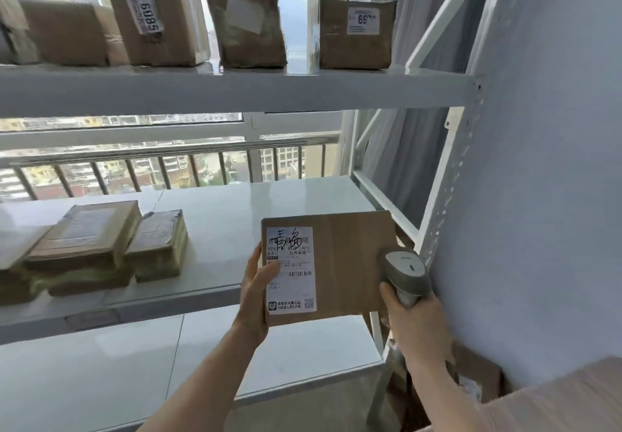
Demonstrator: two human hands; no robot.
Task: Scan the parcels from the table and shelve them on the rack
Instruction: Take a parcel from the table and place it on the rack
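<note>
- The right hand point(415, 322), nearest the camera, wraps its fingers round the handle of a grey barcode scanner point(405, 271), whose head touches the held parcel's right edge.
- The white rack point(235, 89) carries four cardboard boxes on its upper shelf and flat parcels point(101, 246) stacked at the middle shelf's left.
- A cardboard parcel point(328, 268), label facing up, is held above the middle shelf's front edge.
- The left hand point(257, 283) grips its left side, thumb on the label.

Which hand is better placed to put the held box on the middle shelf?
Left. The left hand already grips the box at its labelled edge, just in front of the middle shelf. The right hand is occupied holding the scanner.
</note>
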